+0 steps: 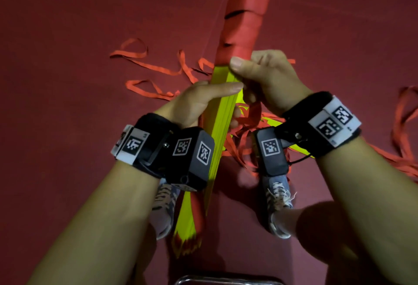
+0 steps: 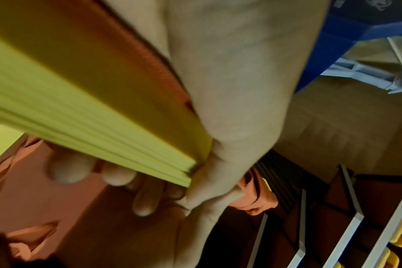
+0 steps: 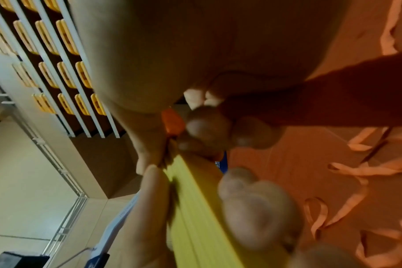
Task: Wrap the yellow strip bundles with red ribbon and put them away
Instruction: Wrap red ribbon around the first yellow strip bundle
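1. Yellow strip bundle [image 1: 224,112] was up off the floor [image 1: 67,35], slanting away from my shoes [image 1: 164,203]. Its loose lower end hung down between them, and the stretch beyond my hands was already covered in red ribbon [image 1: 242,29].
2. My left hand [image 1: 199,101] gripped the bare yellow part nearer the shoes, with the thumb laid flat along the top face and the fingers [image 2: 69,170] curled round underneath.
3. My right hand [image 1: 267,81] sat just past it, farther from the shoes, right at the edge of the wrap. The thumb pressed down where red met yellow. The other fingers curled in, with the ribbon's free tail running out under them. It looked like a pinch on the tail, though the actual fingertip contact was hidden.
4. Loose ribbon lengths [image 1: 144,63] lay on the floor beyond the shoes, on both sides of the bundle.
5. Handling-wise, my read was a stack of thin flat strips, light but floppy over that length. The layers would probably slide and fan out if squeezed only on the edges. The best hold seemed to be across the flat faces, close to the last turn, so the stack stayed square.
6. The ribbon looked soft and, I'd guess, a bit slick, so it needed steady tension. A few turns farther from the shoes showed dark gaps.
7. Roughly half looked wrapped, so there was plenty left before putting it away.
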Motion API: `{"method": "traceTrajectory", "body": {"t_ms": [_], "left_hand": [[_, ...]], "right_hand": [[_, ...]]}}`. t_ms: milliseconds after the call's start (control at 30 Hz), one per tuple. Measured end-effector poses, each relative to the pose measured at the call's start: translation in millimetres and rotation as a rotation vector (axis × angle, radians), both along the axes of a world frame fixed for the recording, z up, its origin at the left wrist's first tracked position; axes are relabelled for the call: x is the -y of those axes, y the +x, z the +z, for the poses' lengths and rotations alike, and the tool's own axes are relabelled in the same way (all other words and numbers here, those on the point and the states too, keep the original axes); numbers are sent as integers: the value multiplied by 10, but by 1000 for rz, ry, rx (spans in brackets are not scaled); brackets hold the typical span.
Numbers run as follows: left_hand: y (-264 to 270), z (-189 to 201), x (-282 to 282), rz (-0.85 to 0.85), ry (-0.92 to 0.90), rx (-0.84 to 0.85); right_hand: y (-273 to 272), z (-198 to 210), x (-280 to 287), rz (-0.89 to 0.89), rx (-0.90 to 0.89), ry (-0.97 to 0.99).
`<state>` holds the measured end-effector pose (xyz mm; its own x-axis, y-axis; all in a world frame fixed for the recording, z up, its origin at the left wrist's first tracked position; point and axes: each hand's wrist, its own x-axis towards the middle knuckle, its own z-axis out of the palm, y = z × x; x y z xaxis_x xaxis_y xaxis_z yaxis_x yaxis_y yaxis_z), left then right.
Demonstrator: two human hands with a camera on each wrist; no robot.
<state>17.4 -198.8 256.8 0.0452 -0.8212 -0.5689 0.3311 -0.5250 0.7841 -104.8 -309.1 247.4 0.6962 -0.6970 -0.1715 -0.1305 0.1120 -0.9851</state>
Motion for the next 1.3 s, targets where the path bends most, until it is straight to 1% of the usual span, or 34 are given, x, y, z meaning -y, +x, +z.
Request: {"method": "traceTrajectory", "body": {"t_ms": [167,333,367,433,467,533,600,667,733,833,900,967,1067,1133,1200,1300], "left_hand": [[2,-65,36,90,-60,151],[6,-143,39,94,-37,342],[-18,-163,44,103,-38,375],[-39,-198,48,75,-48,462],[-43,-206,54,48,-68,445],[-37,-212,54,4,-145,245],[-49,-198,39,41,-168,76],[-87,-184,51,76,-183,40],[-116,-197,66,62,-175,54],[-94,-229,98,63,-160,104],[-74,-226,101,38,-164,117],[-67,-222,88,18,-173,117],[-67,-215,76,42,-160,102],[-68,-205,70,63,-133,88],[-66,-194,69,44,-121,64],[-56,-197,77,50,-148,105]], "right_hand": [[5,1,39,-11,-97,-70],[32,-69,16,20,-256,-169],[47,-94,-3,13,-284,-155],[71,-101,-31,-34,-276,-41],[77,-85,-28,-70,-242,40],[52,-3,10,-123,-165,222],[20,72,40,-127,-142,380],[17,91,18,-165,-72,514],[43,57,-11,-236,-4,584],[88,-11,-7,-252,-1,564],[106,-38,14,-257,-8,504],[109,-57,9,-284,-2,436],[106,-46,-18,-287,8,383],[102,-34,-16,-282,17,410],[100,-10,-17,-265,19,483],[110,-33,-17,-279,25,492]]}}
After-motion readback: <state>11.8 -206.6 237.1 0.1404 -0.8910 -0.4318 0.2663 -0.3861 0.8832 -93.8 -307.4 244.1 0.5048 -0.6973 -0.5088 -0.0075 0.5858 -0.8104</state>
